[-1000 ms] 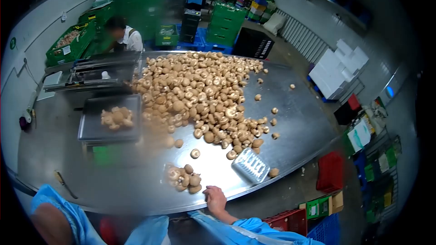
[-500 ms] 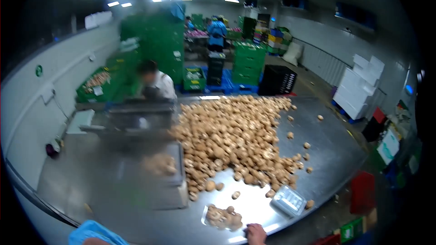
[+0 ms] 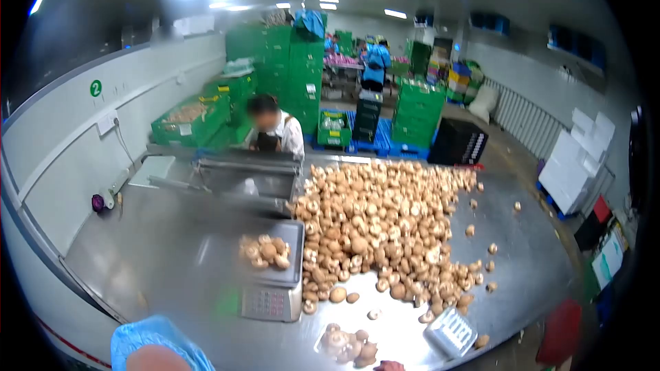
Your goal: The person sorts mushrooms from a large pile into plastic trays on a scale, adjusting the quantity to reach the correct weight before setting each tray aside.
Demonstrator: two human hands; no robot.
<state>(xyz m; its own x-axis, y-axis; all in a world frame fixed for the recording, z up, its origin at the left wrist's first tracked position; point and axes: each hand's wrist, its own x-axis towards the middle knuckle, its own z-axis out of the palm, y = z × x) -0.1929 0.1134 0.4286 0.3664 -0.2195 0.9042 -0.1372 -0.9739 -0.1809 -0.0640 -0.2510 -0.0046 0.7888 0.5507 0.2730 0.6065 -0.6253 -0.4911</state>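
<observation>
At the bottom edge, just right of a clear tray of mushrooms (image 3: 345, 343), only a small part of my right hand (image 3: 390, 366) shows; its fingers are cut off by the frame. My left hand is out of view, with a blue sleeve (image 3: 155, 336) at the lower left. A large heap of brown mushrooms (image 3: 385, 213) covers the middle of the metal table. Several mushrooms (image 3: 267, 252) lie on the plate of a weighing scale (image 3: 271, 302). Empty clear trays (image 3: 452, 332) stand right of the filled tray.
Beyond the table, a person (image 3: 278, 127) stands near a metal sink basin (image 3: 240, 182). Green crates (image 3: 416, 113) and a black crate (image 3: 459, 141) are stacked behind. White foam boxes (image 3: 574, 161) stand at the right, and a red object (image 3: 560, 333) is at the lower right.
The camera view has turned left, so the table and heap appear farther right. My right hand has dropped lower, mostly out of the frame. More of the blue sleeve shows.
</observation>
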